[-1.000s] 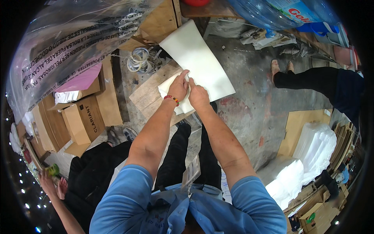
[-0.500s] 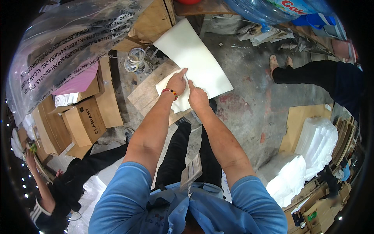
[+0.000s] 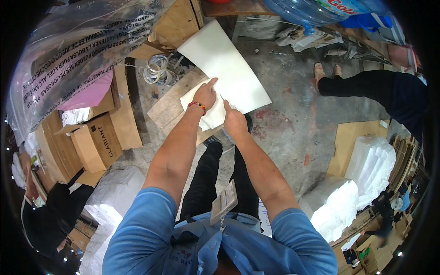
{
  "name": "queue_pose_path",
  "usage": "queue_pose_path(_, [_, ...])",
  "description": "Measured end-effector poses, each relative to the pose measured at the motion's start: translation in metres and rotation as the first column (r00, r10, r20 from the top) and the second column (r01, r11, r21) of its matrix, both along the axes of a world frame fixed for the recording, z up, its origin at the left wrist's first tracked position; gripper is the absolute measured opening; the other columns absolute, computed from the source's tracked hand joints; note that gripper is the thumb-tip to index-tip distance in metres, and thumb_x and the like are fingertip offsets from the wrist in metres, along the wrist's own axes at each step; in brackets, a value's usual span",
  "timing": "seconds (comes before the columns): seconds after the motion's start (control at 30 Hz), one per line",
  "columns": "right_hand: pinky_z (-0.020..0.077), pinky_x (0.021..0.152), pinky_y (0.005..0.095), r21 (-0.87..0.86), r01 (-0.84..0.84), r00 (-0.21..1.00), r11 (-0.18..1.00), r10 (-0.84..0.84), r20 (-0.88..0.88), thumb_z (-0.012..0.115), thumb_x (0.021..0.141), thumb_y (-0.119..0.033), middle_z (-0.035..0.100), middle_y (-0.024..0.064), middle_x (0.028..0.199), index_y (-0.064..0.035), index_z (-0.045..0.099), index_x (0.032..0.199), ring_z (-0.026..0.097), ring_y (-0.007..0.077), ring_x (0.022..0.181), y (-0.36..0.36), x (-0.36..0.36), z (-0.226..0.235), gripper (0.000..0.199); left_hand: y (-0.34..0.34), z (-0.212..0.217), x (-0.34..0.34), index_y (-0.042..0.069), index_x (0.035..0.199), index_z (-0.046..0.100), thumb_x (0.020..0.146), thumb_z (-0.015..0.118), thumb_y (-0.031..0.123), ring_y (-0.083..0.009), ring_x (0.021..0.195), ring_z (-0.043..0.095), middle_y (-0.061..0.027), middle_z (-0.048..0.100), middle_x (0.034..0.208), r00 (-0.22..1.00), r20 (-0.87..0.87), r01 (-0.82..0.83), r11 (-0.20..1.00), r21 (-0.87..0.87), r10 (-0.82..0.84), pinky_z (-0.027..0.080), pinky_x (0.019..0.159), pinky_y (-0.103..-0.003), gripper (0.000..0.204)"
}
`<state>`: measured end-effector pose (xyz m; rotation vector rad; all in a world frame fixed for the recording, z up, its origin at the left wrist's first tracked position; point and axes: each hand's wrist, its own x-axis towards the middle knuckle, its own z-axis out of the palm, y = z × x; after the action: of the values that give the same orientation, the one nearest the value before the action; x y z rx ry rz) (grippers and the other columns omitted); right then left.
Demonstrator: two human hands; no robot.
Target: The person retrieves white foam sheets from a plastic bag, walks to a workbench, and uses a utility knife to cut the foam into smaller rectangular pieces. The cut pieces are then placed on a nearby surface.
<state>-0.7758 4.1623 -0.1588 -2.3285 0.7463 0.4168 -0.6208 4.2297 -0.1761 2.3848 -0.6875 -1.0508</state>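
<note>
A large off-white sheet [image 3: 236,66] with a curved left edge lies partly on a wooden board [image 3: 167,107]. Smaller off-white sheet pieces [image 3: 213,118] rest on the board next to it. My left hand [image 3: 205,95], a beaded bracelet at its wrist, presses down on them with the index finger stretched forward. Just to its right is my right hand [image 3: 234,120], fingers curled and index finger extended at the sheet's edge. It seems to grip something slim, but what it is cannot be made out.
Tape rolls [image 3: 156,69] sit left of the board. Cardboard boxes [image 3: 98,144] and a clear plastic bag [image 3: 82,55] fill the left side. White wrapped stacks [image 3: 369,167] stand at right. A person's legs [image 3: 357,85] are at the right, and another person [image 3: 50,220] is at lower left.
My right hand has drawn slightly back toward me along the sheet's edge, while my left hand keeps pressing. The person at lower left has shifted, uncovering a white wrapped stack.
</note>
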Motion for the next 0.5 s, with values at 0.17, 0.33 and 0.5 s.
queue_pose_path(0.17, [0.0535,0.07,0.048,-0.017,0.036,0.999,0.999,-0.035,0.023,0.051,0.083,-0.003,0.065,0.0249,0.081,-0.0034,0.048,0.136,0.066,0.0393,0.075,0.003,-0.015,0.005,0.053,0.001,-0.001,0.0,0.018,0.141,0.045,0.091,0.047,0.013,-0.032,0.105,0.058,-0.0202,0.059,0.114,0.999,0.03,0.017,1.0,-0.014,-0.016,0.045,0.093,-0.039,0.05])
queue_pose_path(0.33, [0.0534,0.075,0.0476,0.015,0.023,0.995,1.0,-0.021,-0.097,0.051,0.084,-0.003,0.064,0.0249,0.092,-0.0072,0.044,0.139,0.065,0.0401,0.084,0.004,-0.027,0.013,0.055,0.001,-0.002,0.0,0.017,0.142,0.044,0.091,0.048,0.013,-0.0318,0.105,0.058,-0.0205,0.06,0.114,1.0,0.015,0.005,1.0,-0.016,-0.004,0.045,0.094,-0.039,0.051])
queue_pose_path(0.5, [0.0526,0.078,0.0478,0.066,0.031,0.979,0.997,-0.017,-0.202,0.051,0.084,-0.003,0.063,0.0247,0.098,-0.0101,0.038,0.143,0.065,0.0411,0.089,0.006,-0.038,0.016,0.061,0.0,0.0,0.0,0.017,0.142,0.044,0.091,0.048,0.013,-0.0321,0.104,0.058,-0.0207,0.06,0.113,0.999,0.032,0.011,1.0,-0.004,-0.011,0.045,0.093,-0.039,0.051])
